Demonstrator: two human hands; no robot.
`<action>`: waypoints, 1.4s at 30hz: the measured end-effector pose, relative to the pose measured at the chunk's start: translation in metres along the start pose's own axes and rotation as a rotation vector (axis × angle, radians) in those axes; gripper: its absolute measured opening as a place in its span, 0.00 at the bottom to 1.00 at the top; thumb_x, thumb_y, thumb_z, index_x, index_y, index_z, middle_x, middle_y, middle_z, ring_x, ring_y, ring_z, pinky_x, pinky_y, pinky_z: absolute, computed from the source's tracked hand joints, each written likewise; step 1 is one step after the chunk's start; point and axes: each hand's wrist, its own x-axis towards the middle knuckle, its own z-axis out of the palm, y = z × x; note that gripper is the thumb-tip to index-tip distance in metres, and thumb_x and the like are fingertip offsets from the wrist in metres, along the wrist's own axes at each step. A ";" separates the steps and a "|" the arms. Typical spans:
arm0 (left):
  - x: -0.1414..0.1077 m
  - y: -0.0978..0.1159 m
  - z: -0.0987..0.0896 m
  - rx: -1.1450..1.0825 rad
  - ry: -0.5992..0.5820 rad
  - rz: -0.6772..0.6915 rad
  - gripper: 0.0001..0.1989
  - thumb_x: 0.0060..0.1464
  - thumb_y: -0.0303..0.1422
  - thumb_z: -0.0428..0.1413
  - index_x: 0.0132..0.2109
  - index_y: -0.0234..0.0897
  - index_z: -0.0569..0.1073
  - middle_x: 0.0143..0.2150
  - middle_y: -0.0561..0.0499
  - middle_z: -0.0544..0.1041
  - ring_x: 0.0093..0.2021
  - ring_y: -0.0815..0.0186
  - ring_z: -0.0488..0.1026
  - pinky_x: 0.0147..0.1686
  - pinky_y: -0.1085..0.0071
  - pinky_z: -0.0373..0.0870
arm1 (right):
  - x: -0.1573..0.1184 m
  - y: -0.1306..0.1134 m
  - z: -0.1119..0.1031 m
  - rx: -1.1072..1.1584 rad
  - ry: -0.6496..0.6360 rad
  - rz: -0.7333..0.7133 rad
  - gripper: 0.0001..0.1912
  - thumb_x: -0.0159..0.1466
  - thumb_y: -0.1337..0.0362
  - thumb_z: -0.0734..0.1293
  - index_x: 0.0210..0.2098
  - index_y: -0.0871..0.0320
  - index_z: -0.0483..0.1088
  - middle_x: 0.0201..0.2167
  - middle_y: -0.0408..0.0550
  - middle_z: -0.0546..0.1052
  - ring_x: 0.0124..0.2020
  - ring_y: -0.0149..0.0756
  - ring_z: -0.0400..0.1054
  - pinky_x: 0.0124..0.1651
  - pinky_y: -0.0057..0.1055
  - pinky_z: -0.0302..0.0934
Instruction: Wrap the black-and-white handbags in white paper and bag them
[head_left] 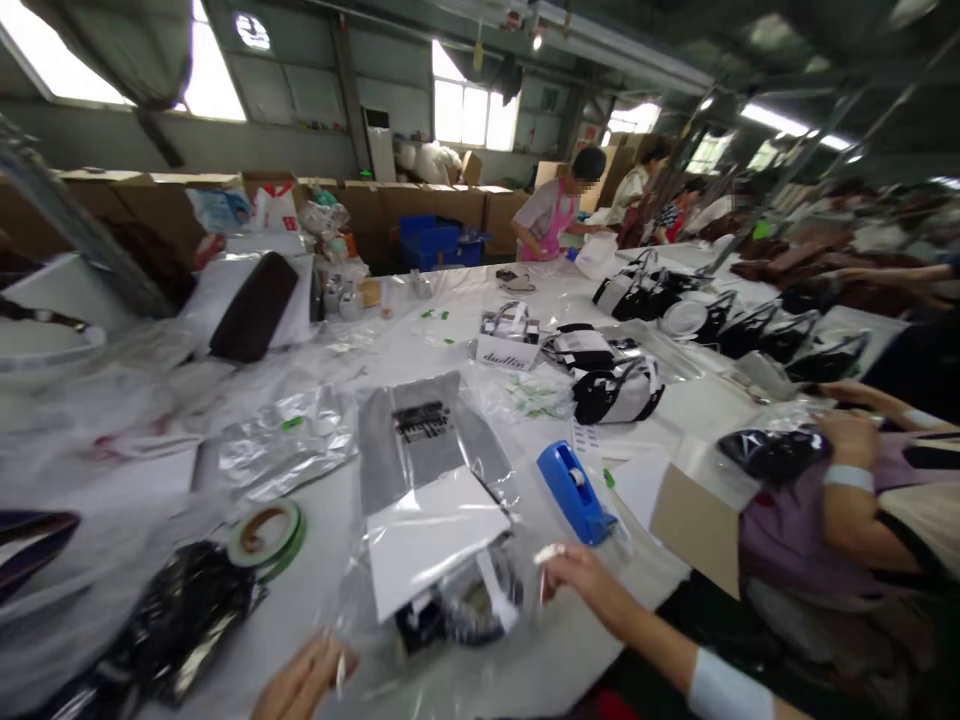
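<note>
A clear plastic bag (491, 440) lies in front of me, with a grey panel bearing dark lettering at its far end. A white card (435, 530) covers its middle. Nearer to me, a dark handbag (480, 600) with a white tag shows under the film. At the bag's left near edge, my left hand (300, 680) has its fingers curled together; what they grip is hard to make out. Beside the right edge is my right hand (585, 585), its white-wrapped index finger and thumb apart. A blue tape dispenser (574, 490) stands just beyond it.
Green tape rolls (266, 535) and a black plastic bundle (187, 610) lie at left. Black-and-white handbags (619, 390) sit beyond the dispenser. A cardboard flap (697, 525) juts out at right, near a co-worker's hands (847, 440). Another person in pink (559, 215) stands across the table.
</note>
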 end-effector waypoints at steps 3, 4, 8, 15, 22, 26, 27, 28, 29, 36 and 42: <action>-0.001 0.014 -0.022 -0.044 0.091 0.057 0.23 0.55 0.53 0.52 0.22 0.42 0.67 0.26 0.51 0.73 0.35 0.57 0.73 0.39 0.63 0.74 | 0.029 -0.078 -0.017 0.075 0.154 -0.163 0.23 0.61 0.45 0.64 0.21 0.56 0.66 0.22 0.46 0.72 0.28 0.36 0.67 0.37 0.37 0.66; 0.000 0.022 -0.028 -0.069 0.120 0.093 0.23 0.54 0.52 0.51 0.21 0.41 0.65 0.25 0.51 0.72 0.34 0.58 0.72 0.39 0.64 0.73 | 0.036 -0.100 -0.022 0.091 0.163 -0.201 0.22 0.60 0.46 0.66 0.20 0.55 0.64 0.22 0.45 0.70 0.27 0.36 0.66 0.36 0.36 0.66; 0.007 0.051 -0.036 -0.186 0.193 0.263 0.19 0.56 0.45 0.51 0.22 0.41 0.63 0.24 0.51 0.69 0.31 0.63 0.69 0.37 0.69 0.69 | 0.044 -0.146 -0.030 0.122 0.196 -0.309 0.20 0.60 0.49 0.67 0.20 0.53 0.60 0.21 0.45 0.68 0.26 0.36 0.65 0.33 0.37 0.65; 0.031 0.038 -0.020 0.517 0.250 0.032 0.17 0.55 0.39 0.45 0.21 0.40 0.63 0.23 0.49 0.70 0.28 0.61 0.68 0.34 0.66 0.62 | 0.052 -0.091 -0.049 -0.331 0.223 -0.070 0.26 0.58 0.40 0.66 0.21 0.56 0.66 0.21 0.49 0.74 0.27 0.40 0.70 0.35 0.39 0.68; 0.037 0.042 -0.001 0.115 0.039 0.178 0.22 0.55 0.50 0.49 0.24 0.38 0.70 0.25 0.50 0.75 0.28 0.63 0.70 0.32 0.70 0.67 | 0.035 -0.114 -0.046 -0.907 0.482 -0.734 0.38 0.59 0.41 0.69 0.60 0.58 0.64 0.60 0.61 0.70 0.61 0.55 0.63 0.64 0.56 0.58; 0.037 0.043 0.005 0.050 0.034 0.177 0.23 0.54 0.52 0.50 0.24 0.38 0.70 0.25 0.50 0.76 0.29 0.63 0.71 0.33 0.70 0.67 | 0.033 -0.128 0.020 -1.198 -0.044 -0.993 0.59 0.49 0.43 0.77 0.71 0.55 0.48 0.69 0.59 0.57 0.71 0.57 0.45 0.72 0.59 0.42; 0.037 0.042 0.005 0.052 0.034 0.186 0.24 0.54 0.52 0.50 0.23 0.38 0.70 0.25 0.50 0.76 0.29 0.63 0.71 0.33 0.70 0.67 | 0.040 -0.124 0.036 -1.247 -0.134 -0.983 0.63 0.45 0.45 0.80 0.71 0.53 0.47 0.71 0.59 0.55 0.72 0.58 0.44 0.72 0.60 0.39; 0.036 0.039 0.004 0.057 0.023 0.195 0.24 0.55 0.53 0.50 0.23 0.38 0.70 0.25 0.50 0.76 0.30 0.62 0.71 0.34 0.70 0.68 | 0.050 -0.117 0.049 -1.283 -0.177 -0.962 0.66 0.42 0.48 0.82 0.71 0.53 0.47 0.71 0.59 0.54 0.72 0.60 0.43 0.72 0.61 0.38; 0.034 0.037 0.001 0.066 -0.006 0.203 0.24 0.55 0.53 0.51 0.23 0.39 0.69 0.25 0.50 0.76 0.31 0.62 0.72 0.35 0.69 0.68 | 0.061 -0.110 0.060 -1.306 -0.187 -0.932 0.68 0.40 0.51 0.83 0.71 0.53 0.46 0.70 0.61 0.56 0.71 0.61 0.45 0.71 0.62 0.38; 0.024 0.000 -0.015 0.049 -0.067 0.161 0.26 0.51 0.57 0.54 0.21 0.39 0.70 0.24 0.50 0.75 0.30 0.61 0.72 0.33 0.70 0.69 | 0.114 -0.088 0.067 -1.187 -0.271 -0.622 0.60 0.47 0.57 0.82 0.70 0.56 0.49 0.44 0.52 0.79 0.43 0.46 0.74 0.47 0.38 0.65; 0.026 -0.025 -0.004 -0.199 0.048 0.130 0.27 0.49 0.59 0.57 0.21 0.39 0.70 0.23 0.51 0.72 0.30 0.60 0.70 0.33 0.68 0.70 | 0.118 -0.092 0.061 -0.889 -0.410 -0.570 0.31 0.51 0.42 0.76 0.50 0.48 0.76 0.38 0.42 0.79 0.38 0.38 0.73 0.41 0.30 0.62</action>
